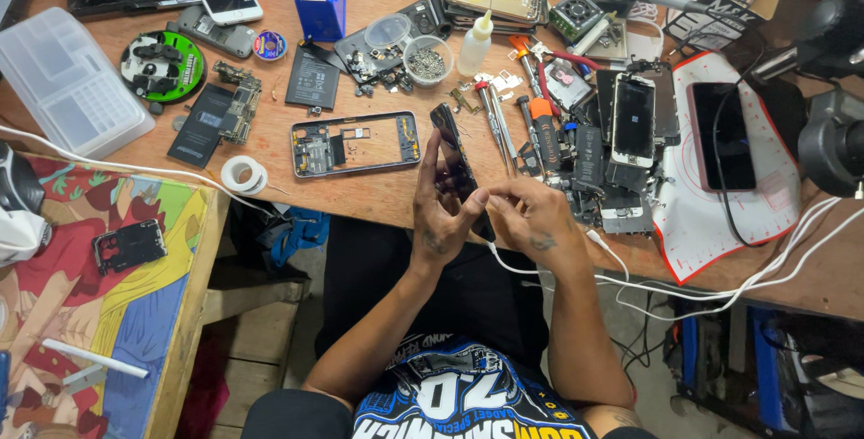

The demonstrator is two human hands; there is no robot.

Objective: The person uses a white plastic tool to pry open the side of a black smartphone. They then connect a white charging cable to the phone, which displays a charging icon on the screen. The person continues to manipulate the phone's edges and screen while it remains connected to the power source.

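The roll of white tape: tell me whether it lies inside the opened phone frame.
No, the roll of white tape lies on the wooden bench, left of the opened phone frame.

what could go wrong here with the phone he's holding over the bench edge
The dark phone is pinched on edge between the left hand and right hand, past the wooden bench edge, so a slip might drop it to the floor. The white cable trailing under the right hand could snag. The open dish of screws nearby might spill if bumped.
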